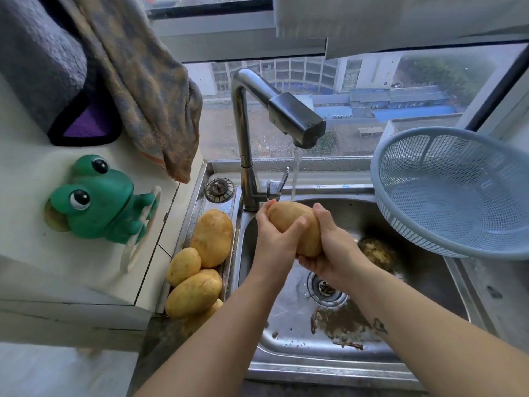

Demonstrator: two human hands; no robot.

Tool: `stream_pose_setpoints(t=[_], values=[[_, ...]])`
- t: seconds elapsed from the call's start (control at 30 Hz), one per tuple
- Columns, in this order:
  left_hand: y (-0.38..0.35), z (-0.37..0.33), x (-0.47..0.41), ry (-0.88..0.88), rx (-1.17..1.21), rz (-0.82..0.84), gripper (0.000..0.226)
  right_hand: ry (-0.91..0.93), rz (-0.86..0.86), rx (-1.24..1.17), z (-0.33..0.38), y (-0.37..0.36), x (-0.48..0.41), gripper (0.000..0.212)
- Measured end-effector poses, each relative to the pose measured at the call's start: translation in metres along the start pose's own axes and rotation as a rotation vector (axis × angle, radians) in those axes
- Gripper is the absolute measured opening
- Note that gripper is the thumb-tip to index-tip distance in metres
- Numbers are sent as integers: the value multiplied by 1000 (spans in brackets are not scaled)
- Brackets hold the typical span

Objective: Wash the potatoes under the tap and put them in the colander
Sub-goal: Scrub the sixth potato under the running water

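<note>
A large tan potato [289, 217] sits over the steel sink [300, 356], just under the stream running from the tap [297, 118]. My left hand [274, 239] grips its left side with the thumb across the front. From the right and below, my right hand [332, 247] holds it, fingers curled round it. Several unwashed potatoes [197, 267] lie piled on the sink's left ledge. The blue plastic colander [455, 193] stands tilted on the right rim and holds nothing that I can see.
A green frog sponge holder [97, 202] sits on the white counter at left. Towels [148, 90] hang above it. A sink strainer plug [219, 189] lies behind the potatoes. Dirt and a brown lump [375, 250] lie in the basin near the drain [326, 289].
</note>
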State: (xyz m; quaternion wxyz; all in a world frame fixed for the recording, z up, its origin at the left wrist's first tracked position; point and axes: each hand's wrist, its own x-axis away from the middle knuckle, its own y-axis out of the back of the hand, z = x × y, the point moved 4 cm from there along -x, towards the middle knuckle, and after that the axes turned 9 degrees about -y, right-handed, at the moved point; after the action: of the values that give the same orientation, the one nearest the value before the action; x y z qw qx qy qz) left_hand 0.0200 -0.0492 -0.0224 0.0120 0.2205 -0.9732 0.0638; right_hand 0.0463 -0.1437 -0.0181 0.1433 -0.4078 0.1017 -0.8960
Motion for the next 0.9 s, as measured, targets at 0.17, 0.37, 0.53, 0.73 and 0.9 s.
stream_pose_setpoints(t=[0.17,0.37,0.53,0.73,0.9], values=[[1,-5,-4,-41,-42,-254,42,567,-188,539,7,0,0,23],[2,2,-12,121,93,-359,14,610,82,766,-3,5,3,75],[0,12,-6,315,245,-317,28,656,-42,988,7,10,4,87],[0,15,3,326,400,-44,30,367,125,756,13,21,1,72],[9,7,1,302,465,104,25,156,283,549,11,23,-1,75]])
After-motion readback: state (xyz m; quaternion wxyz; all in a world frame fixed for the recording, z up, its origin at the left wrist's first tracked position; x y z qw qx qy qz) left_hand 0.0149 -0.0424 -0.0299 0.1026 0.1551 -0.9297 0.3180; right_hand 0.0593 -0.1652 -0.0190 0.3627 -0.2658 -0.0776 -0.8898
